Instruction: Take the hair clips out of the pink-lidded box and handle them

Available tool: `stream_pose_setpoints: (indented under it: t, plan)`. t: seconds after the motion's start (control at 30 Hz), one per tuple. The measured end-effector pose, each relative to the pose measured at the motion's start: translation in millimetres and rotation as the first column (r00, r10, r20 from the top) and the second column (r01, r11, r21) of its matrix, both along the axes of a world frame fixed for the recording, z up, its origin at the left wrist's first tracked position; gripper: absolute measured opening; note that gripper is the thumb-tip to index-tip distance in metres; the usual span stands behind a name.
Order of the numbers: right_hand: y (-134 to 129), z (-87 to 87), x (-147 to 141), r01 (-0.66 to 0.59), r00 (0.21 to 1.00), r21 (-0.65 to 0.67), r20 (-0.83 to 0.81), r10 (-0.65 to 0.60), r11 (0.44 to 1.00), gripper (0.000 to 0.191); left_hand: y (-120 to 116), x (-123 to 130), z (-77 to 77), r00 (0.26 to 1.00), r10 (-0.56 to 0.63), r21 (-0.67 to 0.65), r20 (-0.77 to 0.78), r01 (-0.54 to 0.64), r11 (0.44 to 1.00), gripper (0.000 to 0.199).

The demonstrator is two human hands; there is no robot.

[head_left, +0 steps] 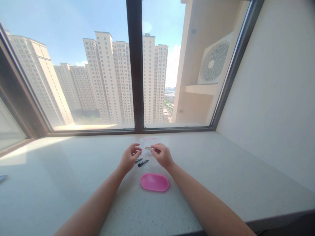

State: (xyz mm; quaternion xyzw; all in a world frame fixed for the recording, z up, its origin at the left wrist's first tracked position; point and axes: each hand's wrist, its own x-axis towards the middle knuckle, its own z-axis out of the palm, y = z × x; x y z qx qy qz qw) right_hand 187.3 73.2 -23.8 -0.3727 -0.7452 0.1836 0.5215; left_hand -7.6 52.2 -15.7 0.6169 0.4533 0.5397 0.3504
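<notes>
On the stone windowsill [73, 170], what does the right hand [161, 155] hold?

A metal hair clip [149, 148], pinched narrowly between thumb and fingers.

And the left hand [130, 158]?

Curled narrow, nothing visible in it. Two black hair clips [140, 162] lie just beside it at four o'clock.

What's below them?

A pink oval dish [154, 182], at five o'clock.
</notes>
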Motion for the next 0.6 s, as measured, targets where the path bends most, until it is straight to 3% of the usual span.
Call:
stream_pose_setpoints:
  t: [0.1,0.2,0.37,0.6]
  plan:
    - [10,-1.9,13,0.091,0.996,0.038,-0.008,-0.091,0.995,0.022,4,-12,0.8,0.974,0.149,0.13,-0.169,-0.128,0.983,0.031]
    - [18,-4.8,22,0.125,0.992,0.059,0.016,-0.127,0.99,0.022,5,-18,0.5,0.94,0.211,0.197,-0.267,-0.161,0.967,0.02]
    - [23,-9.3,23,0.144,0.986,0.033,0.082,-0.146,0.989,0.022,5,-16,-1.8,0.926,0.163,0.216,-0.339,-0.092,0.972,0.023]
    - [21,-12.9,17,0.056,0.987,-0.046,0.15,-0.048,0.997,0.024,11,-21,-6.4,0.909,0.186,0.185,-0.373,-0.123,0.975,0.021]
